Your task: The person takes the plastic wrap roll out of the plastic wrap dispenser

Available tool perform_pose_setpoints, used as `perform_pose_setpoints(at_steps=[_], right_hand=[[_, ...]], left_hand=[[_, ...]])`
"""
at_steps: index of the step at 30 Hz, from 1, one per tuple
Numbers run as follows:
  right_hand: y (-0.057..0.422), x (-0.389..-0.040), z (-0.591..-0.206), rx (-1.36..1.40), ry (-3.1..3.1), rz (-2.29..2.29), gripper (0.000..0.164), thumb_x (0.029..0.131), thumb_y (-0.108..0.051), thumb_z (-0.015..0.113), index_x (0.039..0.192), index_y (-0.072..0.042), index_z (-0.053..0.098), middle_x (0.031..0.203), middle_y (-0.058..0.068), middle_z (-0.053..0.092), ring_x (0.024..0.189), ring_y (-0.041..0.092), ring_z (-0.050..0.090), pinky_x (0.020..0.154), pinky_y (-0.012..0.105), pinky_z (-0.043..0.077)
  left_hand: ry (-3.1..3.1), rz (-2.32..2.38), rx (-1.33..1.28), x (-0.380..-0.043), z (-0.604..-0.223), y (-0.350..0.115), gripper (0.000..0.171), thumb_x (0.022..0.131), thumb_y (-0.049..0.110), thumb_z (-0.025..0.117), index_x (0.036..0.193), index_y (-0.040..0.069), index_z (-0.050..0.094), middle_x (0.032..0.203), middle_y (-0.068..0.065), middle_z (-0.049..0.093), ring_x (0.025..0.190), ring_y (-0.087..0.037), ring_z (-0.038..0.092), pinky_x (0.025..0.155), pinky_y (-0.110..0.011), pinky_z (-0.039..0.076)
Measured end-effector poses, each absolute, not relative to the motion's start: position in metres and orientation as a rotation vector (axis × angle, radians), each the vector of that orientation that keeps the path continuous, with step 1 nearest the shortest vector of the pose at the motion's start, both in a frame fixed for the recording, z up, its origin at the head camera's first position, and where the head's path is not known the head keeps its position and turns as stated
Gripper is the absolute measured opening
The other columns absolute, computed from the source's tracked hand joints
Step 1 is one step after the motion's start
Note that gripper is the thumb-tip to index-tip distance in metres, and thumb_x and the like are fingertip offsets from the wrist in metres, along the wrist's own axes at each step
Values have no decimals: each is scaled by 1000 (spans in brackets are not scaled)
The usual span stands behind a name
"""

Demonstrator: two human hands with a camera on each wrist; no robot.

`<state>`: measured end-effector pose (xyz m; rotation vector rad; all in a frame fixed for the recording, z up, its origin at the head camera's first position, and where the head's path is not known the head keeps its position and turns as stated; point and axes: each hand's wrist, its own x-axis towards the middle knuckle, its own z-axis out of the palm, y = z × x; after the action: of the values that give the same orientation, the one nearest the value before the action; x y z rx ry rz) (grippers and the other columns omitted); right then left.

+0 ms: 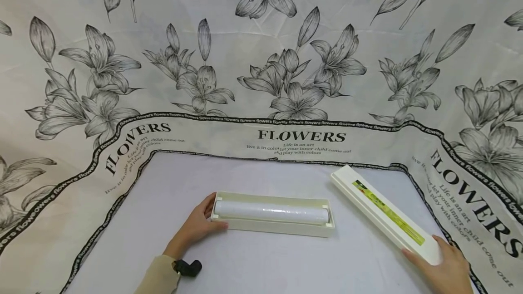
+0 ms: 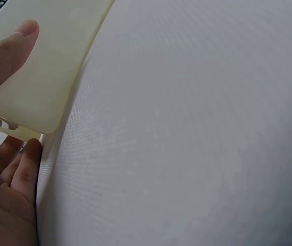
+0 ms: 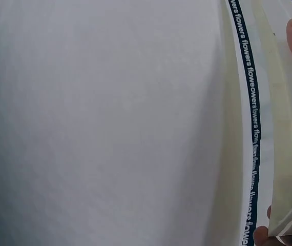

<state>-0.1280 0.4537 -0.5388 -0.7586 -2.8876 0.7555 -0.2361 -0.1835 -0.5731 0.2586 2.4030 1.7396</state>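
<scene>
A long cream plastic box (image 1: 278, 228) sits lidless on the white cloth, with a roll of cling film (image 1: 269, 211) lying inside it. My left hand (image 1: 197, 223) grips the box's left end, thumb on the front wall and fingers round the end. In the left wrist view the thumb (image 2: 13, 54) lies flat against the box wall (image 2: 48, 77). To the right, my right hand (image 1: 447, 264) holds the near end of the box's white lid (image 1: 367, 214), slanted with its far end to the left. A yellow-green label (image 1: 388, 212) runs along the lid's top.
The white cloth (image 1: 278, 267) covers the tabletop. Behind and at both sides rises a flower-printed cloth (image 1: 269, 80) with a black lettered border. The lid's far end overlaps that border at the back right. A black wrist camera (image 1: 188, 268) sits at the left sleeve.
</scene>
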Motion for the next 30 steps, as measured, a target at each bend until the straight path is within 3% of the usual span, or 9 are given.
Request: perform_pose_setpoints(at_steps=[12, 20, 30], right_hand=[[456, -126, -535, -761, -2898, 706, 122, 79, -67, 78, 155, 12, 24, 133, 44, 37, 112, 55, 41, 89, 66, 41], [461, -126, -531, -892, -2935, 657, 126, 79, -74, 72, 155, 12, 20, 127, 46, 34, 107, 56, 40, 83, 65, 45], [465, -125, -527, -992, -2933, 660, 127, 80, -78, 67, 154, 14, 19, 128, 47, 31, 112, 58, 36, 94, 70, 40]], left_hand=[[2407, 1744, 257, -235, -572, -184, 113, 74, 30, 95, 163, 11, 28, 163, -12, 41, 149, -34, 42, 123, -51, 33], [2407, 1738, 269, -236, -574, -185, 113, 74, 30, 94, 163, 11, 27, 163, -12, 41, 150, -33, 41, 123, -50, 33], [2403, 1743, 268, -235, -570, -184, 112, 74, 28, 95, 162, 10, 28, 162, -12, 42, 149, -34, 42, 123, -50, 34]])
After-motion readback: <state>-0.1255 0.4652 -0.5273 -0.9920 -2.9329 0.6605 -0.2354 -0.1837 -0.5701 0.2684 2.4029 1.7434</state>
